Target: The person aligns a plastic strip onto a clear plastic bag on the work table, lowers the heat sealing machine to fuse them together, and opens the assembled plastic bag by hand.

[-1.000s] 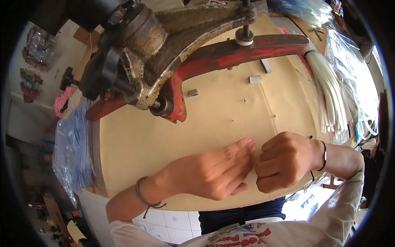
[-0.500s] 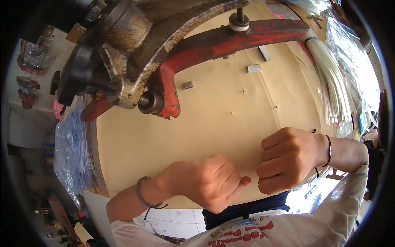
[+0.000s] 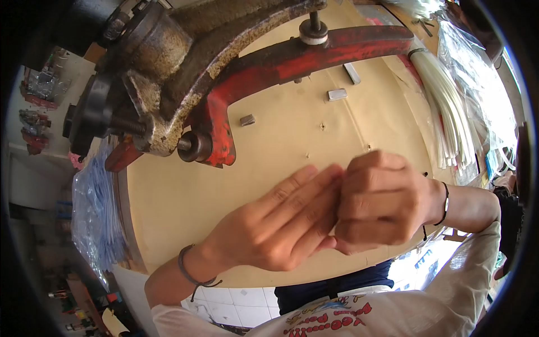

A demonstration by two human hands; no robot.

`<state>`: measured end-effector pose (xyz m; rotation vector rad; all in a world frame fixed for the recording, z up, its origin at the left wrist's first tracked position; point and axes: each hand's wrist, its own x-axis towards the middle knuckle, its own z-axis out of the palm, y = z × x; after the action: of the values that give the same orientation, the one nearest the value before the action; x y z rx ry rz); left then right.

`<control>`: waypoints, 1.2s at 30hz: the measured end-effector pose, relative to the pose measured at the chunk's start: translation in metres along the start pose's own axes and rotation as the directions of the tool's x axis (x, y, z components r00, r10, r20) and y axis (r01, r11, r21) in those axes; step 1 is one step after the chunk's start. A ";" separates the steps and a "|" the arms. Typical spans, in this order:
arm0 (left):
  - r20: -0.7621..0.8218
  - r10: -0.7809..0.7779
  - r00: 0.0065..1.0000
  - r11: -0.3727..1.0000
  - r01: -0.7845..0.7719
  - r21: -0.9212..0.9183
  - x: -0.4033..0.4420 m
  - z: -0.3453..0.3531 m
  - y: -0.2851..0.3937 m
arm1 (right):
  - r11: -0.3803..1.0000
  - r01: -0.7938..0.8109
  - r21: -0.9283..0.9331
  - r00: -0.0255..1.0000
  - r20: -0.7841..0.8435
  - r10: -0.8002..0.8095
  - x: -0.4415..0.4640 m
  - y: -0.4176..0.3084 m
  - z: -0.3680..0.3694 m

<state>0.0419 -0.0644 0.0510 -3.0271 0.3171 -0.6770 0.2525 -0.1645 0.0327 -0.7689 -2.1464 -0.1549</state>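
My left hand (image 3: 275, 230) has its fingers stretched out, the tips reaching against my right hand (image 3: 382, 205). The right hand's fingers are curled into a fist, knuckles up; its palm side is hidden, so whatever it may hold does not show. Both hands meet above the tan paper-like sheet (image 3: 185, 219) on the table, near its front edge. Beyond them lie small metal blocks: a dark one (image 3: 247, 120), a pale one (image 3: 337, 95) and a longer strip (image 3: 352, 73).
A heavy metal frame with a red arm (image 3: 269, 68) spans the far left side. Clear plastic bags (image 3: 95, 208) hang at the left edge. A bundle of whitish strips (image 3: 441, 106) and plastic sheeting (image 3: 477, 78) lie at the right.
My left hand has opened from a fist and moved right and up to touch the right hand. The right hand has shifted slightly left and up, still curled.
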 end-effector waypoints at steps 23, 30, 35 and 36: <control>0.290 -0.295 0.910 0.955 0.281 0.090 -0.007 0.001 0.015 | -0.266 -0.590 0.762 0.375 0.551 0.746 0.006 -0.004 -0.009; 0.292 -0.291 0.911 0.957 0.279 0.083 -0.007 0.002 0.015 | -0.222 -0.628 0.745 0.385 0.546 0.744 0.005 -0.004 -0.009; 0.268 -0.299 0.916 0.954 0.288 0.080 -0.005 0.003 0.016 | -0.250 -0.581 0.774 0.389 0.534 0.750 0.006 -0.006 -0.009; 0.263 -0.299 0.917 0.954 0.288 0.081 -0.005 0.003 0.015 | -0.246 -0.581 0.776 0.396 0.534 0.747 0.005 -0.006 -0.009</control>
<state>0.0360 -0.0785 0.0452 -3.1011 -0.1616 -0.2579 0.2525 -0.1703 0.0435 -0.9826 -0.8597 1.5664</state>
